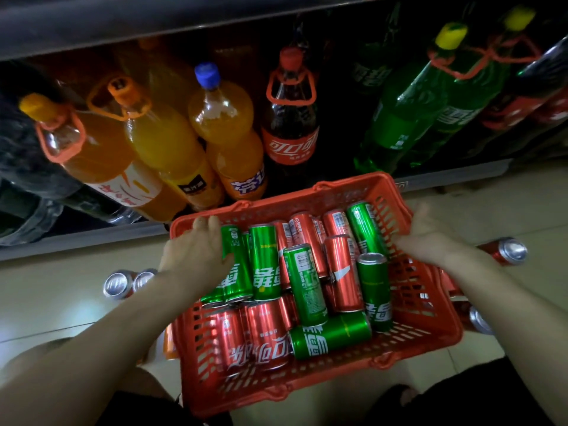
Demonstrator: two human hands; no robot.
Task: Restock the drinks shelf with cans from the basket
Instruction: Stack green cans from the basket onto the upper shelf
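Observation:
A red plastic basket sits on the floor in front of the bottom drinks shelf. Several green cans and red cans lie loose inside it. My left hand grips the basket's left rim near the far corner, with the thumb against a green can. On the opposite side, my right hand grips the right rim, fingers curled over the outside edge. Neither hand holds a can.
Large orange, cola and green bottles fill the shelf. Red cans stand on the tiled floor left of the basket and right of it. An orange can lies against the basket's left side.

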